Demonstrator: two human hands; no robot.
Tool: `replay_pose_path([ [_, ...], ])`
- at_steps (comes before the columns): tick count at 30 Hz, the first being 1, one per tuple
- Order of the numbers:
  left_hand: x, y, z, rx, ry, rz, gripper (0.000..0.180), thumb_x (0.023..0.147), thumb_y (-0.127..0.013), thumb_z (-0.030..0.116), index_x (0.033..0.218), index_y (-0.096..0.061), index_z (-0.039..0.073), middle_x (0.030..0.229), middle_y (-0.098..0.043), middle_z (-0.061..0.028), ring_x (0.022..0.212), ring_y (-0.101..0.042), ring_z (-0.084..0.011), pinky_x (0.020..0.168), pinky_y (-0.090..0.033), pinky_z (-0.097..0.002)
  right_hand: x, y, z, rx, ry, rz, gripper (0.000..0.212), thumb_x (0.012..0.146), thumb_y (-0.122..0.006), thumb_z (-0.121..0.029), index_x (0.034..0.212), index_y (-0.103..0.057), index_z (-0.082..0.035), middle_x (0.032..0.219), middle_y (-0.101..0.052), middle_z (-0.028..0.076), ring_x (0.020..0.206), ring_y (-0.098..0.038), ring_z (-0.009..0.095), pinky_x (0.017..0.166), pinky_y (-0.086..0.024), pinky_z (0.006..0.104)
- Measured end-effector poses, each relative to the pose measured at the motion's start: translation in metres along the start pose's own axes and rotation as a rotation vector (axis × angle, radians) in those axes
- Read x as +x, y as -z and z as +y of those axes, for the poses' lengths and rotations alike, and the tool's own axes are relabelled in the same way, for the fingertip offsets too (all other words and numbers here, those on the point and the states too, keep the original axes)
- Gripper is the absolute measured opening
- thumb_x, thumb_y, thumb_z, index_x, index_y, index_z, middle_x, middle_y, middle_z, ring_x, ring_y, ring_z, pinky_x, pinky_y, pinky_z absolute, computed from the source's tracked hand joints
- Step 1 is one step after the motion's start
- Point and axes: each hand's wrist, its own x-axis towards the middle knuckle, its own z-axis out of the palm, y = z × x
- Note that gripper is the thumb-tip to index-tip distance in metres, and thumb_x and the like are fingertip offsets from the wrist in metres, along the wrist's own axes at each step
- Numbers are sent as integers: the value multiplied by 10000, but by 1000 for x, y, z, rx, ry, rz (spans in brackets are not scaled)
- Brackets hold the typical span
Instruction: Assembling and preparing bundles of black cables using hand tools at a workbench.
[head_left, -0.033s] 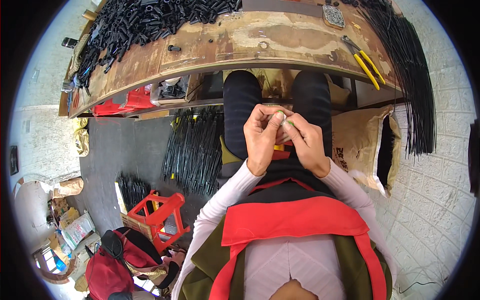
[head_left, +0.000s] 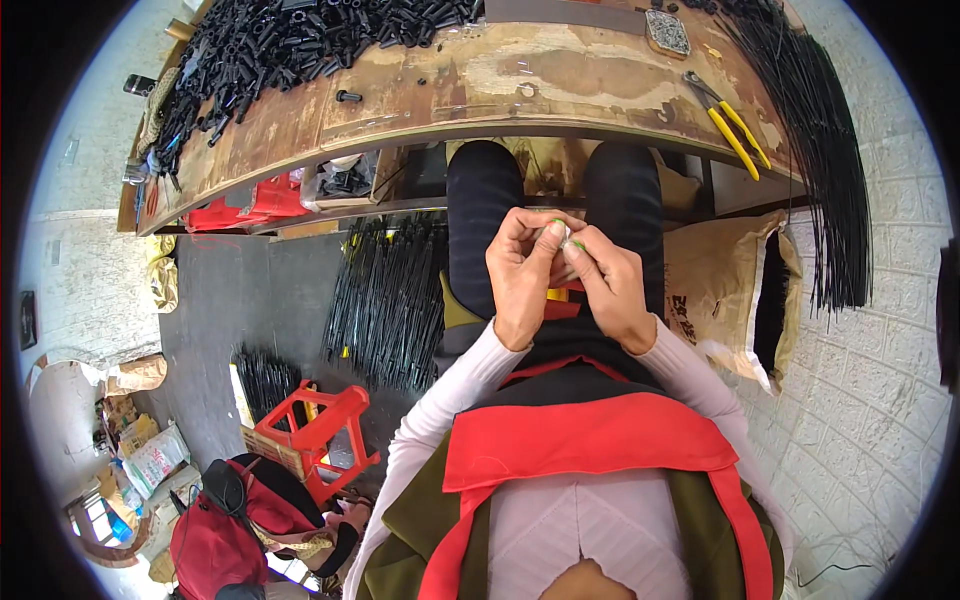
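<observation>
Above my lap, my left hand [head_left: 524, 268] and my right hand [head_left: 608, 280] meet with bent fingers and thumbs pressed together. Between the fingertips sits a small whitish piece [head_left: 567, 235], mostly covered, so its kind cannot be made out. Bits of bright green show at both thumb tips; whether they belong to that piece or lie on the fingers is unclear. Beyond my hands stands the wooden workbench [head_left: 450, 95]. On its right part lie pliers with yellow handles [head_left: 738, 138], spread apart and touched by neither hand.
Black tubular parts [head_left: 290, 50] heap up at the bench's back left, with one loose part [head_left: 348, 96]. A metal tin [head_left: 667, 34] holds small pieces. Long black strands [head_left: 825, 170] hang off the right end. A sack [head_left: 725, 285], black rod bundles [head_left: 385, 300] and a red stool [head_left: 335, 430] stand below.
My fingertips have shifted very slightly around the small whitish piece. Everything else stays where it was.
</observation>
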Motion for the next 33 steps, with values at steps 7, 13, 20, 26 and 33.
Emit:
replay_pose_path([
  [7, 3, -3, 0, -116, 90, 135, 96, 977, -590, 126, 975, -551, 38, 965, -677, -122, 716, -625, -92, 507, -476, -179, -2, -10, 5, -185, 155, 91, 102, 949, -549, -51, 909, -607, 22, 737, -622, 126, 633, -644, 226, 569, -484, 327],
  [13, 18, 9, -6, -402, 194, 173, 102, 988, -561, 128, 990, -549, 26, 996, -631, -129, 896, -654, -212, 750, -590, -318, -6, -17, 18, -354, 556, 79, 55, 851, -611, 15, 903, -599, 32, 885, -648, 163, 755, -661, 315, 664, -543, 364],
  [20, 17, 10, -2, -527, 223, 55, 121, 982, -580, 151, 1033, -527, 55, 1060, -633, -118, 1061, -636, -254, 929, -551, -419, -15, -4, 22, 157, 147, -3, 192, 973, -468, -30, 1051, -608, 76, 1047, -634, 164, 822, -633, 190, 728, -523, 288],
  [26, 10, 16, -15, -517, 258, 32, 101, 982, -584, 146, 1048, -542, 83, 1137, -629, -110, 1028, -633, -215, 906, -543, -382, -18, 9, 14, 580, -119, 103, 190, 980, -459, -80, 882, -559, 49, 1134, -577, 179, 736, -612, 179, 616, -503, 274],
  [33, 7, 0, -6, -338, 215, 76, 121, 974, -599, 133, 1061, -558, 59, 1118, -630, -99, 1014, -634, -181, 890, -548, -324, -4, 9, 1, 594, -42, 224, 200, 970, -463, -125, 807, -497, -13, 1121, -574, 192, 762, -614, 209, 738, -505, 336],
])
